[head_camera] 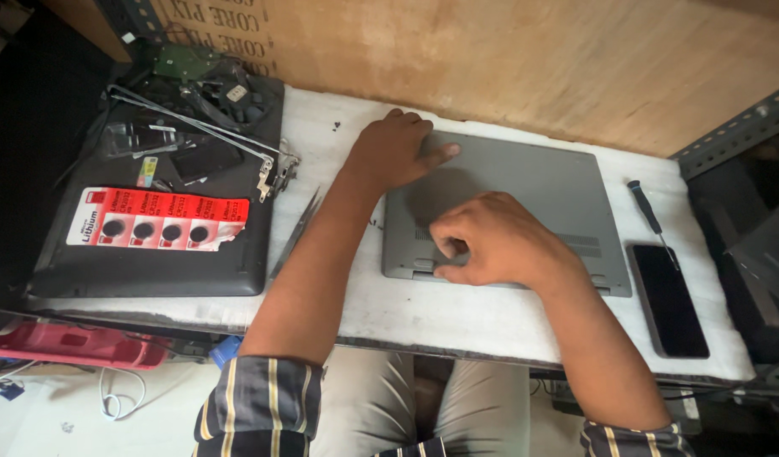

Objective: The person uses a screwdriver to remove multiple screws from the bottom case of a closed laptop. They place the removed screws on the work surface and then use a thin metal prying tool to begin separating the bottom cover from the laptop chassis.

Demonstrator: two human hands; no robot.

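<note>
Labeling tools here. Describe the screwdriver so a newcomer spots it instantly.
Start at the grey laptop lying base-up on the white mat. Just past its right edge lies the screwdriver, above a black phone. It is the only slim, black-handled tool with a thin metal shaft there.

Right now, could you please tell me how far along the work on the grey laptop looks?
Done: the grey laptop lies upside down on the white mat, with a screwdriver and tweezers laid out beside it. In hand: the left hand steadies its far corner while the right hand pinches at its near edge. Left: the bottom cover looks closed, not yet lifted off.
</note>
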